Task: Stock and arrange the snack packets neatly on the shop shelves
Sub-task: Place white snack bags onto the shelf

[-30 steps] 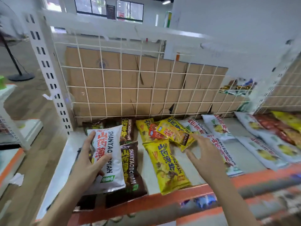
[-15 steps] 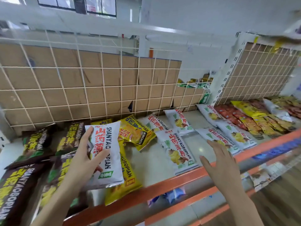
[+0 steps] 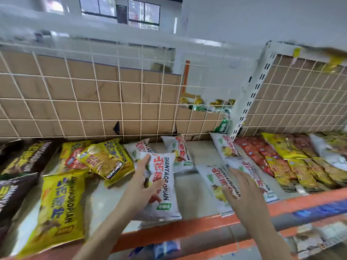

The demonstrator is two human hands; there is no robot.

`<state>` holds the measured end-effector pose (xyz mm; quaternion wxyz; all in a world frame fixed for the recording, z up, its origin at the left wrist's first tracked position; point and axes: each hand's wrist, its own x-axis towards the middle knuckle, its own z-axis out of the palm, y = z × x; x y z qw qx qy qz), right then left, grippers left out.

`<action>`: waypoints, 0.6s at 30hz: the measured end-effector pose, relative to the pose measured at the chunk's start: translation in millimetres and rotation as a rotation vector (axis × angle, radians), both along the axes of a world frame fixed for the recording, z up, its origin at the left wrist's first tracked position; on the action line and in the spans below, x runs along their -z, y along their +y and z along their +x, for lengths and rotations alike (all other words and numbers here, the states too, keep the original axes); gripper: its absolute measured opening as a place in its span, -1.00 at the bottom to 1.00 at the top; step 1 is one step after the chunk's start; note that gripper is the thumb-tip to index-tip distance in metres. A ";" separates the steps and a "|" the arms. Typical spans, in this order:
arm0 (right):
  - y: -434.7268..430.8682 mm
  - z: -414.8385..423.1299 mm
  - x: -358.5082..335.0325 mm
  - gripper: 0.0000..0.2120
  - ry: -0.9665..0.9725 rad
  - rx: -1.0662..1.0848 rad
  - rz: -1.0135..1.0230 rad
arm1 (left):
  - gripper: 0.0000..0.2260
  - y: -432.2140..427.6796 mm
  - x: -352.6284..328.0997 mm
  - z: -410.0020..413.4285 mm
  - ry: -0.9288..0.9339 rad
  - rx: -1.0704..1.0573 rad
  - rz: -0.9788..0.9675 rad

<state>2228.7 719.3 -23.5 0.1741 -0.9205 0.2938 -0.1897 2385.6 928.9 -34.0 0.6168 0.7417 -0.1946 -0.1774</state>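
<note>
In the head view, the left hand [image 3: 139, 186] is gripping a white packet [image 3: 165, 196], with thumb and fingers clamping on its left edge. The packet is sitting lengthwise over the middle of the shelf [image 3: 195, 186], its lower end reaching close to the orange rail [image 3: 187, 228] at six o'clock. Whether it is resting on the shelf or being held just above it, I cannot tell.

At three o'clock from it, the right hand [image 3: 242, 186] is lying with fingers straight and spread over a second white packet [image 3: 214, 177], pinching nothing. More white packets [image 3: 178, 152] are lying at twelve o'clock. Yellow packets [image 3: 60, 207] are lying at nine o'clock, with brown packets [image 3: 16, 190] beyond them at the left edge. Red and yellow packets [image 3: 281, 160] are crowding the two o'clock side. A wire grid [image 3: 93, 102] is backing the shelf.
</note>
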 end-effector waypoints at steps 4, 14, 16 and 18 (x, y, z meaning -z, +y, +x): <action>-25.8 1.0 2.4 -0.39 0.036 -0.071 0.016 | -0.32 -46.2 5.4 -23.6 -0.097 0.003 0.105; -50.1 1.5 6.7 -0.42 0.022 -0.123 0.099 | -0.37 -99.6 37.5 -44.3 -0.309 -0.033 0.419; -51.3 2.0 7.4 -0.49 0.019 -0.131 0.097 | -0.46 -102.9 43.3 -48.4 -0.493 -0.067 0.493; -52.9 3.1 9.3 -0.50 0.016 -0.146 0.093 | -0.58 -102.9 46.7 -51.6 -0.706 -0.080 0.583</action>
